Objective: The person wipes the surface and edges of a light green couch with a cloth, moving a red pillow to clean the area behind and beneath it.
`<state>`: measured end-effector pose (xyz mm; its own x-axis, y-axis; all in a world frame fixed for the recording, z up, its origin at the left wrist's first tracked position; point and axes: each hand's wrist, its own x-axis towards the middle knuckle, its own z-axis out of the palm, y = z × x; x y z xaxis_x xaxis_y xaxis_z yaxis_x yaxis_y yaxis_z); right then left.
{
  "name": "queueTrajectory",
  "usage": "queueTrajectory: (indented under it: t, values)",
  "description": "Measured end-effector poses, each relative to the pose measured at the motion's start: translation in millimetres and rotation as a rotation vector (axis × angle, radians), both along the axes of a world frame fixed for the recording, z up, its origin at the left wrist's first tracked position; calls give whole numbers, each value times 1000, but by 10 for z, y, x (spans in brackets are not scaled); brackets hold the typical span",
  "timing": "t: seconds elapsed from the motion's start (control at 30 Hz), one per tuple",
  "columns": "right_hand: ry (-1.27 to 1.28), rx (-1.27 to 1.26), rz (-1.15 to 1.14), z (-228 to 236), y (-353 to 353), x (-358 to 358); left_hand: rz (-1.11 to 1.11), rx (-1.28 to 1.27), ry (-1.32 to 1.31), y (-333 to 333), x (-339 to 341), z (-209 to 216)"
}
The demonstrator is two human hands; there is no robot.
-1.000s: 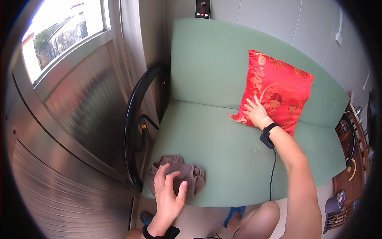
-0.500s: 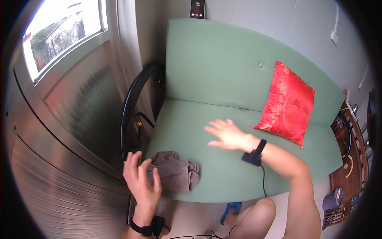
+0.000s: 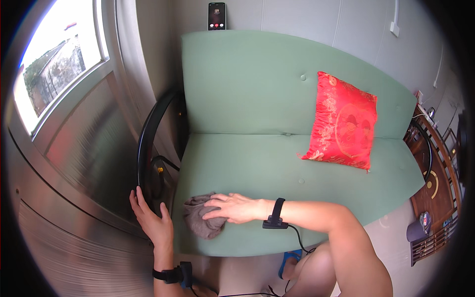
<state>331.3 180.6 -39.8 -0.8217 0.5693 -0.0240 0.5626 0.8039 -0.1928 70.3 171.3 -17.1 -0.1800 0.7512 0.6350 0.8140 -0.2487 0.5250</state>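
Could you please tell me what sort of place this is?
Probably a sitting room in a home: it has a wide, green padded sofa, a square, shiny red fabric cushion leaning on it, and dark brown wooden furniture at the right.

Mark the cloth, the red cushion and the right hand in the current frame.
Cloth [image 3: 199, 225]: head view, on its crumpled, uncovered part.
Red cushion [image 3: 342, 123]: head view, on the middle of its front face.
Right hand [image 3: 237, 209]: head view, on the back of the hand.

- Smartphone [image 3: 216, 16], upright before the grey wall [image 3: 302, 15]
- Metal door [image 3: 91, 133], left of the smartphone
- White wall box [image 3: 394, 28], right of it
- Wooden furniture [image 3: 424, 200], farther right
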Motion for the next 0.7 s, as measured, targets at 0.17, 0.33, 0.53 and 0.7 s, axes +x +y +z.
queueTrajectory:
  t: [0.17, 0.33, 0.53, 0.7]
  values:
    - [76, 21, -283, -63, 309, 800, -13, 0, 3, 45, 28, -45]
    - [38, 103, -719, -233, 721, 1787, -19, 26, 47, 50, -25, -69]
    - [-37, 110, -1165, -240, 922, 2548, 33, 57, 134, 134, -61, -178]
    - [-229, -16, -1359, -11, 998, 2816, 20, 87, 138, 249, -59, -276]
